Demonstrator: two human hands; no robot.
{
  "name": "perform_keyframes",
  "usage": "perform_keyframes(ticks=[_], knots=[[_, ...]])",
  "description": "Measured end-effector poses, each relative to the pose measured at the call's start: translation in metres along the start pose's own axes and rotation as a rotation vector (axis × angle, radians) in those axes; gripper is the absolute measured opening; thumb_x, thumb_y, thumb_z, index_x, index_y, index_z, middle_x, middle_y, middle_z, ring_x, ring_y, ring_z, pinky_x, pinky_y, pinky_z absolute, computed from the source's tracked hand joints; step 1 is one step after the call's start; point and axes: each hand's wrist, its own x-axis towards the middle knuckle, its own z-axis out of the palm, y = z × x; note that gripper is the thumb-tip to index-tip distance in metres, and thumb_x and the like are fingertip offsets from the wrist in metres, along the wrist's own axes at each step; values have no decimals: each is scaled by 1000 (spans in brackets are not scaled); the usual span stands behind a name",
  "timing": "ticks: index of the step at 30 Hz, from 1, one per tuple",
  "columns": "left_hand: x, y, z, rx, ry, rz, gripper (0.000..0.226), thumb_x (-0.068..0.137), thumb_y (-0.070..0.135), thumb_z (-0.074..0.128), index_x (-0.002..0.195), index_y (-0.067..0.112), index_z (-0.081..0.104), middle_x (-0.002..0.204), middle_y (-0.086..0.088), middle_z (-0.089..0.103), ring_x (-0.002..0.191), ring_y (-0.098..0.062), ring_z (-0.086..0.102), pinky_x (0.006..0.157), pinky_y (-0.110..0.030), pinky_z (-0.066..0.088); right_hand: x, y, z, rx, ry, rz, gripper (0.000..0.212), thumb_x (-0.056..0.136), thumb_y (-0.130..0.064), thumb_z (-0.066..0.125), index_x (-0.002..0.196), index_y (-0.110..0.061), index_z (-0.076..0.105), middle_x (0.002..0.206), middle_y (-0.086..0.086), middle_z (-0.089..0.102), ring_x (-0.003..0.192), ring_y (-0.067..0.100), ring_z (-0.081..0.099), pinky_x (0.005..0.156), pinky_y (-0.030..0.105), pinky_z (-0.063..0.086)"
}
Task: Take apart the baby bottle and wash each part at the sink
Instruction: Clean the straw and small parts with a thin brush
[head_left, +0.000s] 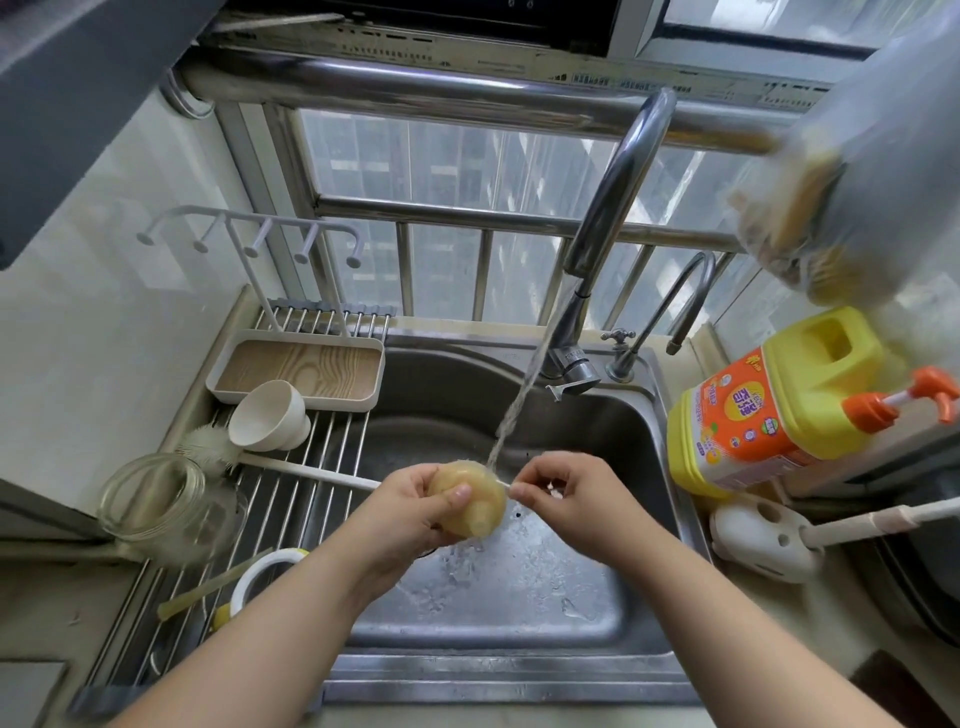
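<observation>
Over the steel sink (519, 613), my left hand (405, 512) grips a yellowish silicone nipple (475, 506) with its tip pointing toward me. Water (514, 410) from the tall faucet (613, 208) runs onto the nipple's wide end. My right hand (569, 499) pinches a thin white stick (503, 484) that pokes into that end. On the drying rack at the left lie the clear glass bottle (156, 499), a bristle bottle brush (213, 449), a white cap (267, 415) and a white-and-yellow collar ring (265, 566).
A wood-bottomed tray (296, 369) with a hook stand sits at the rack's back. A yellow pump bottle of detergent (779, 400) and a white sponge brush (763, 535) lie right of the sink. A small second tap (685, 296) stands behind.
</observation>
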Motion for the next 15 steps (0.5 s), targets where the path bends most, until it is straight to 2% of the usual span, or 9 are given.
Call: perform_keyframes(ticks=[3,5,9,12,15], knots=[[2,-6,1,21,14,-44,24,89,11,60,110,1,62,102,-19,68,82,-21,66,65,-30,53,-6,3,0,-36,-40,1,12,86,-26,68,74,-26,66,73,-7,64,68,5,53,66,21,45],[3,-8,3,33,38,-63,26,90,12,59,112,-2,61,103,-20,67,85,-24,65,68,-33,54,-3,1,0,-49,22,18,12,87,-26,66,75,-25,67,72,-9,64,68,3,54,65,19,44],[5,-2,3,28,75,-71,24,90,4,57,113,-2,59,109,-23,65,95,-31,64,80,-39,55,-1,-3,7,-111,136,18,10,88,-28,62,79,-27,68,72,-11,64,71,6,58,68,29,51],[5,0,-4,-6,108,-79,25,89,1,57,114,-2,57,111,-23,64,96,-30,65,72,-35,55,-8,2,5,-136,64,29,11,88,-30,62,82,-25,69,69,-14,61,68,3,55,68,25,48],[7,-2,-7,-16,179,-104,27,91,8,58,115,-4,55,110,-23,64,88,-28,66,60,-28,55,-16,7,0,-195,-35,59,11,89,-33,62,86,-26,70,74,-13,64,68,2,54,70,24,49]])
